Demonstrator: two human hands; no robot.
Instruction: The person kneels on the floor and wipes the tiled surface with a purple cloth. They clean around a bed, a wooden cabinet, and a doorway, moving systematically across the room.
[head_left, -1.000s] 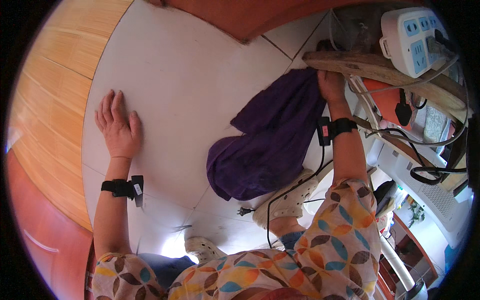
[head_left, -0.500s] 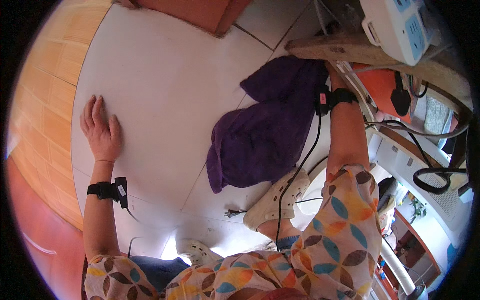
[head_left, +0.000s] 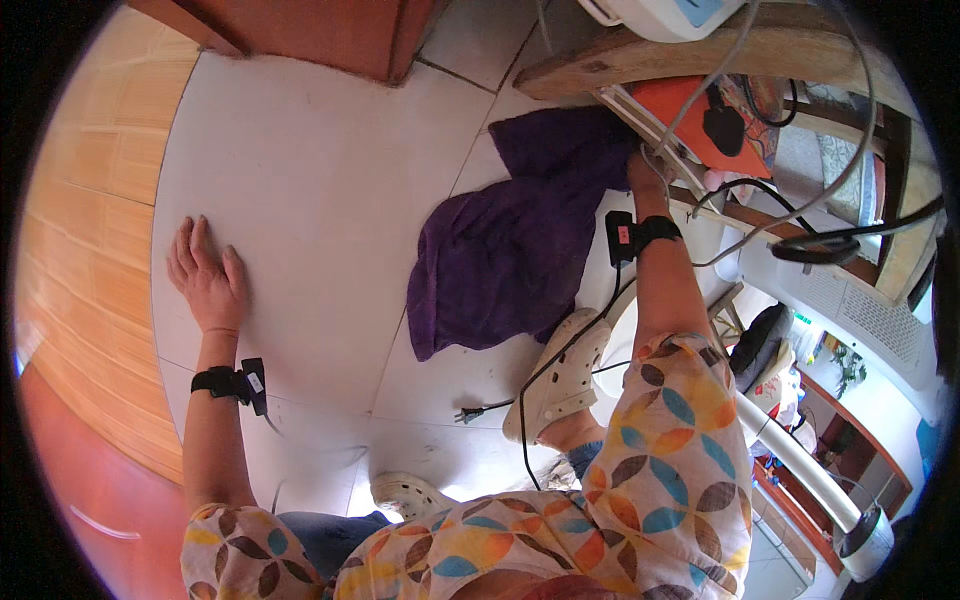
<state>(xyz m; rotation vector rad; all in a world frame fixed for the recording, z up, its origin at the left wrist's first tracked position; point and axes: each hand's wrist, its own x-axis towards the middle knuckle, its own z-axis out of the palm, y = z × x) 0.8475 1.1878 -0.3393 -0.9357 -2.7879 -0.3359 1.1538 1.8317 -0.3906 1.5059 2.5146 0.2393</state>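
A dark purple towel (head_left: 500,265) lies spread and crumpled on the pale tiled floor (head_left: 310,200). At its far right end, close to the low wooden frame, my right hand (head_left: 647,172) has hold of the cloth. Fabric and a pale rail hide most of those fingers. Far to the left, my left hand (head_left: 207,280) rests palm down on the tiles, its fingers stretched out and nothing in it. Each wrist wears a black strap with a small black box; a cable runs from the right box (head_left: 621,238).
A wooden beam (head_left: 680,45) and hanging cables (head_left: 810,245) crowd the space right of my arm. A white power strip (head_left: 655,15) sits above the beam. Reddish-brown furniture (head_left: 330,35) stands at the far side. A loose plug (head_left: 468,414) lies beside my pale clog (head_left: 562,380).
The view has shifted, so the furniture and power strip sit higher and further left. My right hand stays at the towel's end; my left hand remains flat on the floor.
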